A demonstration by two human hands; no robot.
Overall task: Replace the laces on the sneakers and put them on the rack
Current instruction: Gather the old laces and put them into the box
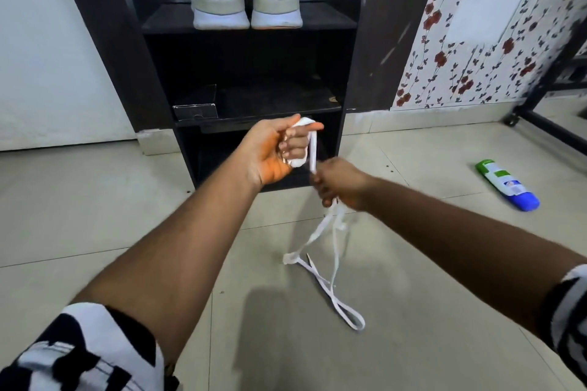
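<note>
This is a room in a home. A dark shoe rack [244,51] stands on a pale tiled floor [95,200], against a wall with red flower wallpaper [444,51], and a plastic bottle [506,184] lies on the tiles.

I am watching through a single wide-angle camera worn on the person's head, so there is no second view sharing the scene. It is looking forward and down over both forearms, which are reaching out from the bottom corners. It is facing the black rack [244,79] head-on, and the rack is sitting near, just beyond the hands. The frame is cutting the rack's top shelf at the upper edge. The tiled floor [413,311] is filling the lower half. The wide lens is bending the floral wall [495,41] at the right and the pale wall [47,57] at the left outward.
</note>
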